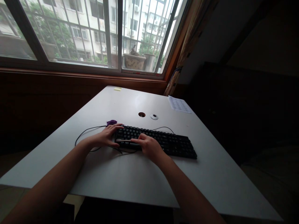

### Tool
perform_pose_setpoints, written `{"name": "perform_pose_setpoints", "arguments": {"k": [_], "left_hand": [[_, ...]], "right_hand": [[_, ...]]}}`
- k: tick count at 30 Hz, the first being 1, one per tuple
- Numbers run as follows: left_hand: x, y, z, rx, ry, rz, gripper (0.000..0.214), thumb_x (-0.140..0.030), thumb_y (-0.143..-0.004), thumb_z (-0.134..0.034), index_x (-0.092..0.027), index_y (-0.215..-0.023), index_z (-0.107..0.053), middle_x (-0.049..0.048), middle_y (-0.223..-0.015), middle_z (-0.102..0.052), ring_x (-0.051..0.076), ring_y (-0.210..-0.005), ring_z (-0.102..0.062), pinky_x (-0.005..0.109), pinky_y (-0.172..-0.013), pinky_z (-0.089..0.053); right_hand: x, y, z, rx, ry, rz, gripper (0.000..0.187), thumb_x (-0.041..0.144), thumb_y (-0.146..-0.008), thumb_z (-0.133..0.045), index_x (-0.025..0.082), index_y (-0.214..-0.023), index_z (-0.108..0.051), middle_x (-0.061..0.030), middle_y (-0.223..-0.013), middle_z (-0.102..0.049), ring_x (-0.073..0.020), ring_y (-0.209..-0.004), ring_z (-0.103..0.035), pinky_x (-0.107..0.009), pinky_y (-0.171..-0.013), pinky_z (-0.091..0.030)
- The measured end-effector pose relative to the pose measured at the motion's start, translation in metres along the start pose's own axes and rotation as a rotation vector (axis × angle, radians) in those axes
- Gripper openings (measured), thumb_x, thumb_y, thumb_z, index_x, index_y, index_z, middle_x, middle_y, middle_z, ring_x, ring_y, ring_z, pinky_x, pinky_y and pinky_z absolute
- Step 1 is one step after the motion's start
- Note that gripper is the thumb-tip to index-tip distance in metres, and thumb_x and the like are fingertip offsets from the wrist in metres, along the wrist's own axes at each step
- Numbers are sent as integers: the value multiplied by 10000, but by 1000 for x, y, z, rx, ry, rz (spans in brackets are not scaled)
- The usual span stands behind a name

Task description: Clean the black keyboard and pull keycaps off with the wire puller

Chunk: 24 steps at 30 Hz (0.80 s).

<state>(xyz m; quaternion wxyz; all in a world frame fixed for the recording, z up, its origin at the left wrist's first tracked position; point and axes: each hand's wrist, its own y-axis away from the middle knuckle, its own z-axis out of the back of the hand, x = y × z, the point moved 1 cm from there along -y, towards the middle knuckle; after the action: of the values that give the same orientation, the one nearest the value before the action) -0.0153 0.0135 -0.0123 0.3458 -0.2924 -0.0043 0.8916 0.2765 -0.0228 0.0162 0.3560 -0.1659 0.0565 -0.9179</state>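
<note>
A black keyboard (168,143) lies slightly askew in the middle of the white desk (130,177). My left hand (106,137) clasps its left end, with the fingers over the top corner keys and the thumb along the front edge. My right hand (149,147) rests on the front left part of the keyboard. It is closed on a thin stick-like tool (123,141) that points left towards my left thumb; I cannot make out what the tool is. A small purple object (111,122) sits just behind my left hand, partly hidden by it.
A black cable (81,134) loops on the desk left of the keyboard. Behind the keyboard are a round cable hole (141,114) and its loose cap (154,117). A printed sheet (179,104) lies far right, a yellow note (117,89) at the back edge below the window.
</note>
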Motion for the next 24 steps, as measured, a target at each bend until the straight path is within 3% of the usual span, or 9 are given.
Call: {"name": "perform_pose_setpoints", "arguments": {"k": [11, 24], "left_hand": [[-5, 1, 4, 28, 4, 0, 809, -516, -795, -768, -290, -1463, -373, 103, -1603, -296, 350, -1465, -275, 535, -1205, -257], [-8, 2, 6, 42, -19, 35, 793, -536, -796, -760, -283, -1450, -389, 93, -1604, -288, 350, -1461, -274, 525, -1196, -282]], "right_hand": [[-42, 54, 24, 7, 32, -100, 601, -18, -849, -434, 335, -1261, -691, -20, -969, -634, -127, -790, -605, -245, -759, -477], [-113, 155, 79, -18, 3, -311, 537, 94, -861, -413, 337, -1238, -708, -28, -937, -634, -148, -774, -633, -283, -746, -504]]}}
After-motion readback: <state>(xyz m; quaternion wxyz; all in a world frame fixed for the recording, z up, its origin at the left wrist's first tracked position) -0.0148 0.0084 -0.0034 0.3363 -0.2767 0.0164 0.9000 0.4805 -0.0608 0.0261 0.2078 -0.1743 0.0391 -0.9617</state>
